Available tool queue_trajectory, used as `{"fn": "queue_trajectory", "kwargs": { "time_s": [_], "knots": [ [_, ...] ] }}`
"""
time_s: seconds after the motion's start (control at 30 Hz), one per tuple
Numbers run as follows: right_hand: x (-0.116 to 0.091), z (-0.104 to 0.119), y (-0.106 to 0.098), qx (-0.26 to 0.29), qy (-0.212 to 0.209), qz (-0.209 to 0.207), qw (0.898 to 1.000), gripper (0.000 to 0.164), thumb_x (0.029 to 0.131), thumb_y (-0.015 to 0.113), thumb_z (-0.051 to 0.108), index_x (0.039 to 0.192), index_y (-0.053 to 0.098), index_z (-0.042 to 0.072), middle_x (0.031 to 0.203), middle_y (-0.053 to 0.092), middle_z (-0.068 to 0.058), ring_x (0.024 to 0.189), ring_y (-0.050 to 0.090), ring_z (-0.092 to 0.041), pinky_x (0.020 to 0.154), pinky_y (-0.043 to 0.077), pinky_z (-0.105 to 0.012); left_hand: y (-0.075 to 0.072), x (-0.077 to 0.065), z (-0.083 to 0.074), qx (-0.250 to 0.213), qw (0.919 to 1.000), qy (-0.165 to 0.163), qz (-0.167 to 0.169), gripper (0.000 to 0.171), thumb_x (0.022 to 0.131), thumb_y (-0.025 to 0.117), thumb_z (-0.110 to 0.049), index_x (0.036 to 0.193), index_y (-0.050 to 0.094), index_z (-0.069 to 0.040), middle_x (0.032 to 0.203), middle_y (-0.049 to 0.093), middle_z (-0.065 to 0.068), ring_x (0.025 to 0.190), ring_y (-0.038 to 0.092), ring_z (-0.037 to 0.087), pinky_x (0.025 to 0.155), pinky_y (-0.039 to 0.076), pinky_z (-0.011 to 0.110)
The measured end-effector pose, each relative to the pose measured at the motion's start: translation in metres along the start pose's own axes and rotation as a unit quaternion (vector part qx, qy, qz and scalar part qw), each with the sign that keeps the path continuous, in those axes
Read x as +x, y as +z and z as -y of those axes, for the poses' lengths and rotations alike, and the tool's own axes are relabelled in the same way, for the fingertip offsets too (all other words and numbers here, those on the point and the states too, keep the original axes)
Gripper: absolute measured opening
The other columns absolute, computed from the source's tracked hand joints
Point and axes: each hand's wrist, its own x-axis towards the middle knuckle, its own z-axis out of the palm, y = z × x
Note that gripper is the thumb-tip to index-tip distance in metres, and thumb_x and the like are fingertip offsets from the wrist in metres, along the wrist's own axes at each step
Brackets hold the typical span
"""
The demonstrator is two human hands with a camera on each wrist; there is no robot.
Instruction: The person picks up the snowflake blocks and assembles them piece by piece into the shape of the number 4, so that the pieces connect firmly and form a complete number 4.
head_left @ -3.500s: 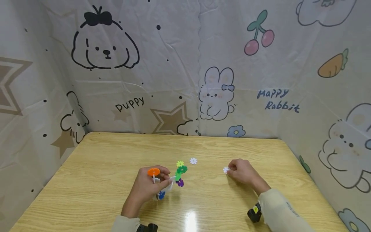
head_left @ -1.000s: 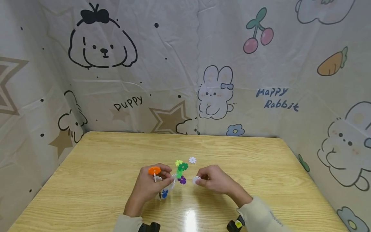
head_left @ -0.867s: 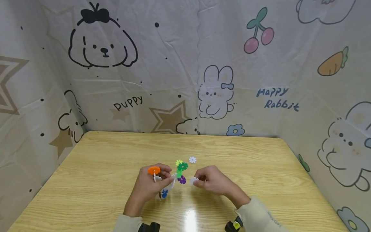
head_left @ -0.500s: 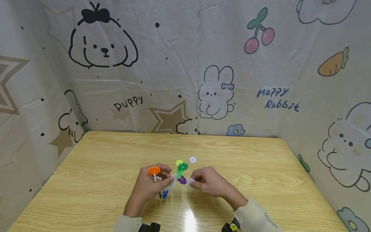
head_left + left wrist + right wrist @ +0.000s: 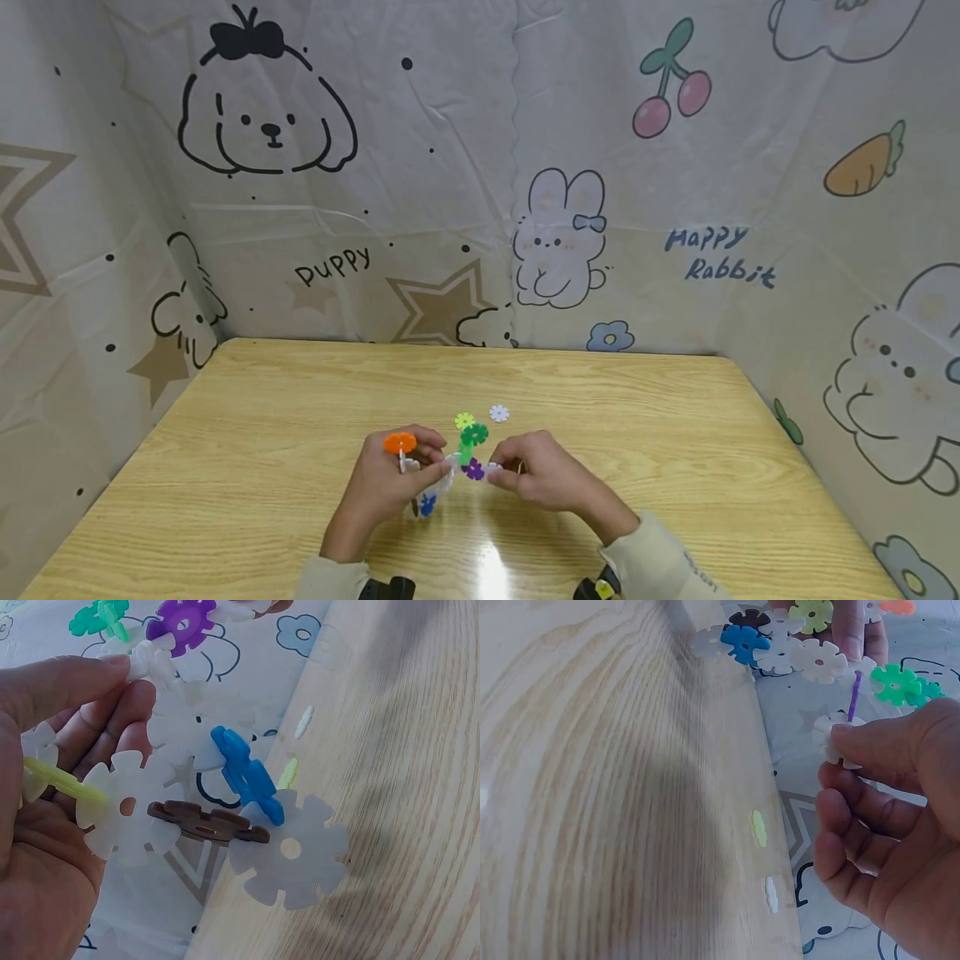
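My left hand pinches a chain of interlocking plastic snowflake discs between thumb and fingertips. The left wrist view shows a brown disc, a blue disc and several translucent white ones slotted edge to edge. An orange disc stands at the chain's left side; a green disc and a purple disc project at its right. Between thumb and index finger, my right hand pinches a white disc, its edge right at the purple disc's lower end in the right wrist view.
Just beyond the hands, a loose yellow disc and a loose white disc lie on the wooden table. Behind the table's far edge hangs a cartoon-printed cloth, with more cloth along both sides.
My right hand has carried the white disc leftward from the table's right part to the purple disc. Over the last half second both hands have barely moved; the purple disc has shifted slightly.
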Motion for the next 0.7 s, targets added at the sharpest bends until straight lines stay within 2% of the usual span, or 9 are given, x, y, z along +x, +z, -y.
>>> {"fn": "queue_trajectory", "kwargs": {
  "time_s": [0.3,0.53,0.7],
  "knots": [
    [-0.001,-0.002,0.005,-0.001,-0.034,-0.023,0.999,0.008,0.091,0.07,0.002,0.084,0.073,0.005,0.072,0.062,0.01,0.061,0.049,0.0,0.052,0.045,-0.021,0.002,0.0,0.001,0.012,0.9995,-0.027,0.011,0.017,0.081,0.079,0.004,0.095,0.07,0.005,0.08,0.069,0.004,0.075,0.066,0.02,0.069,0.056,0.03],
    [-0.003,-0.005,0.012,-0.003,-0.052,-0.049,0.997,0.011,0.089,0.071,-0.001,0.082,0.073,0.008,0.072,0.062,0.01,0.06,0.049,0.001,0.052,0.045,-0.021,0.002,-0.001,0.002,0.017,0.9996,-0.013,0.016,0.015,0.081,0.078,0.004,0.094,0.071,0.005,0.08,0.069,0.003,0.073,0.065,0.018,0.066,0.056,0.03],
    [-0.005,-0.007,0.018,0.0,-0.068,-0.066,0.995,0.012,0.089,0.07,-0.002,0.08,0.072,0.007,0.069,0.057,0.012,0.06,0.048,0.0,0.052,0.044,-0.021,0.002,-0.001,0.002,0.035,0.9992,-0.003,0.021,0.011,0.081,0.078,0.004,0.09,0.073,0.0,0.078,0.069,0.001,0.071,0.064,0.017,0.064,0.054,0.029]
  ]
}}
